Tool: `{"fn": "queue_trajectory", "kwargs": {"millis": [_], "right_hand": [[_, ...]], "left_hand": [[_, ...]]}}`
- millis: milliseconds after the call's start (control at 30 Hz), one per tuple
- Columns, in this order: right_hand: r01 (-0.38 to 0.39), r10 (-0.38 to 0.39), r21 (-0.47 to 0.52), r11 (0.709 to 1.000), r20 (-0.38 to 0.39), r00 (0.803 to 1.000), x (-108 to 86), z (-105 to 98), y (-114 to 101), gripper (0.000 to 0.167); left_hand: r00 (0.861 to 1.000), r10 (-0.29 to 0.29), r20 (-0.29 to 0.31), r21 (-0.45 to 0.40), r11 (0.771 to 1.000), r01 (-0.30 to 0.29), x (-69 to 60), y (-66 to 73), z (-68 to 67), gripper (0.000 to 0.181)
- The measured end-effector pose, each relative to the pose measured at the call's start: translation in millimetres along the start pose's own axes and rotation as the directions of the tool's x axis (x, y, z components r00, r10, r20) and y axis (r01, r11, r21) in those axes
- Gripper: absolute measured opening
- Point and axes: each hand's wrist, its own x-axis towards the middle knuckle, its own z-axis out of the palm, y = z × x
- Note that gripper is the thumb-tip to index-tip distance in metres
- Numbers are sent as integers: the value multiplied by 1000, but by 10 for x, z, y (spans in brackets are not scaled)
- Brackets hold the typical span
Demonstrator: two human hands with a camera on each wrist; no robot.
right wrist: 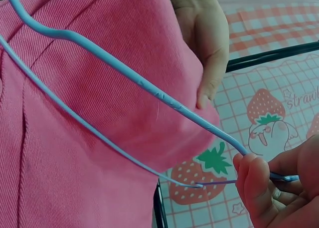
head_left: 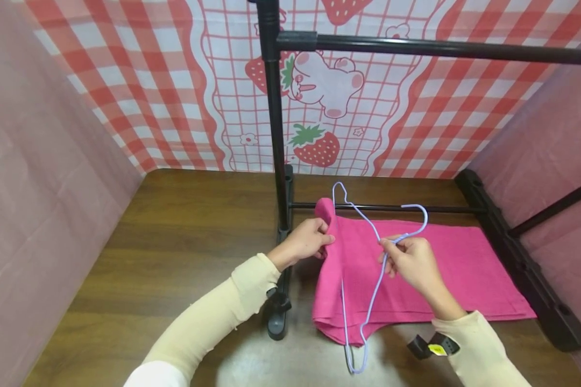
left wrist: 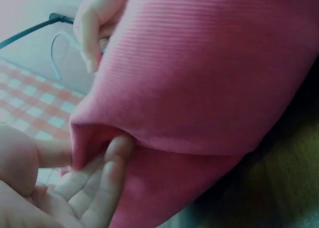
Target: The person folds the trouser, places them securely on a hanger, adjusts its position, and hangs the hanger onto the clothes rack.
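Observation:
Pink trousers (head_left: 431, 269), folded lengthwise, lie on the wooden surface with their left end lifted. My left hand (head_left: 307, 239) pinches that raised end, thumb on one side of the cloth (left wrist: 199, 78) and fingers on the other. A lilac-blue wire hanger (head_left: 375, 295) stands over the trousers, its hook toward the right. Just below the hook, my right hand (head_left: 411, 260) grips the hanger's wire between thumb and fingers. In the right wrist view, the hanger's long bar (right wrist: 94, 130) crosses in front of the cloth. The raised cloth hides part of this bar in the head view.
A black clothes rack surrounds the work, with an upright post (head_left: 276, 134) at left, a top rail (head_left: 440, 49) and a low crossbar (head_left: 377, 207). Its right foot (head_left: 523, 258) lies beside the trousers. Behind hangs a strawberry-patterned checked cloth (head_left: 155, 80).

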Motion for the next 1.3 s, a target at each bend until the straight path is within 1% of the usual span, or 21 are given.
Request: {"fn": "queue_trajectory", "kwargs": {"millis": [100,167,200,267,333,367,400,433,500,567,600,700,800,833,867,1000,1067,1100,1133,1167,1300], "right_hand": [[-6,6,-3,1000,1,1000,-5,0,5,26],[-6,6,-3,1000,2,1000,-8,-1,8,26],[-5,5,-3,1000,2,1000,-9,-2,8,26],[-3,3,-3,1000,3,1000,-8,-3,6,26],[0,0,-3,1000,3,1000,-7,-5,-2,26],[-1,1,0,1000,5,1000,-8,-5,-7,26],[-2,2,2,1000,5,1000,-8,-7,-13,26],[-3,3,4,1000,7,1000,-8,-9,-19,26],[-4,4,11,1000,10,1000,-8,-13,-31,26],[-2,2,15,1000,13,1000,-5,-20,-41,26],[0,0,11,1000,14,1000,0,-25,-45,26],[6,-5,-6,1000,16,1000,19,-43,-62,26],[-2,2,-35,999,18,1000,40,-65,-86,26],[-6,7,-46,999,19,1000,44,-71,-96,26],[-12,13,-59,998,22,1000,46,-77,-107,26],[-31,35,-107,994,36,999,40,-82,-133,27],[-33,39,-122,992,40,998,35,-76,-137,27],[-32,37,-129,991,39,999,33,-72,-136,27],[-31,36,-133,991,37,999,29,-69,-135,27],[-29,34,-134,991,36,999,25,-67,-134,28],[-34,40,-165,986,32,999,-6,-70,-140,29]], "left_hand": [[997,16,73,15,1000,-17,8,-24,61,18],[990,38,135,41,998,-44,7,-55,89,23],[984,58,169,66,995,-70,4,-72,100,24],[969,101,224,135,982,-133,3,-111,121,26],[955,140,261,222,954,-201,-3,-133,145,33],[951,159,264,286,929,-234,-4,-141,160,39],[951,170,258,350,901,-256,-7,-142,176,46],[956,169,241,419,870,-259,-6,-140,194,55],[967,156,201,539,807,-242,-1,-122,230,71],[979,123,161,637,745,-199,18,-107,264,85],[983,104,152,672,719,-180,31,-100,279,89],[986,54,160,754,637,-157,85,-90,323,94],[983,28,179,821,546,-165,145,-103,384,94],[982,22,186,842,511,-171,164,-115,411,93],[981,18,195,864,470,-181,179,-128,441,92],[971,26,238,927,292,-235,210,-206,566,87],[968,39,248,941,226,-250,207,-235,602,84],[967,39,250,945,206,-253,203,-245,610,85],[968,35,249,947,203,-251,198,-250,612,87],[968,29,250,946,205,-251,192,-253,611,89],[967,-28,254,933,270,-238,153,-242,622,101]]}}
